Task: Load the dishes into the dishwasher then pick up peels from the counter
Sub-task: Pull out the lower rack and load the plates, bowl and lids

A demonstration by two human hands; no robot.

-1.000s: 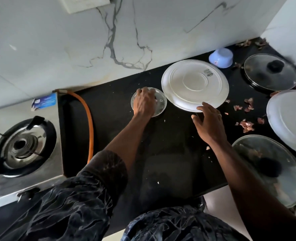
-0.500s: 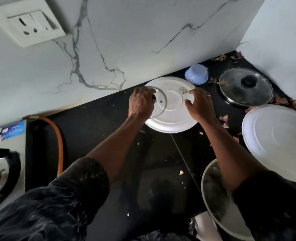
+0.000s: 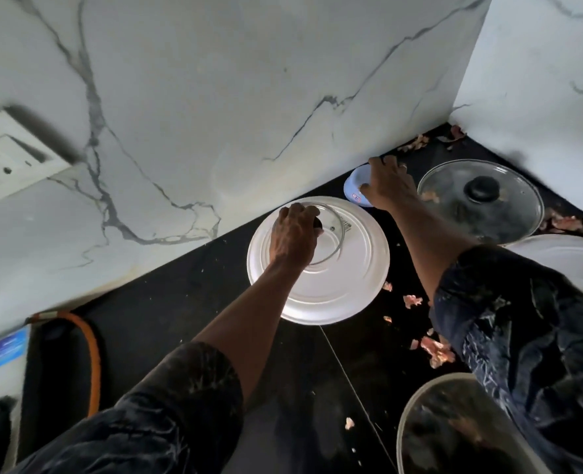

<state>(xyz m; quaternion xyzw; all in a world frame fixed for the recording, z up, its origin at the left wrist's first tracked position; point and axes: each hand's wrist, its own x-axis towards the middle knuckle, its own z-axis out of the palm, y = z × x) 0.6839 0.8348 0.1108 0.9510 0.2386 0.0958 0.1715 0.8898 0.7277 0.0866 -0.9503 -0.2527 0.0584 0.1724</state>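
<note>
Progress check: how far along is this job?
Done: small lid stacked on plate. In hand: left hand holds that lid, right hand grips the bowl. Left: loading everything; big lid, second plate, peels lie on the counter.

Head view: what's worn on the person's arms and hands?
The left sleeve and right sleeve are dark navy with pale streaks, ending near the elbows. The left hand shows no ring; the right hand has a ring on one finger.
</note>
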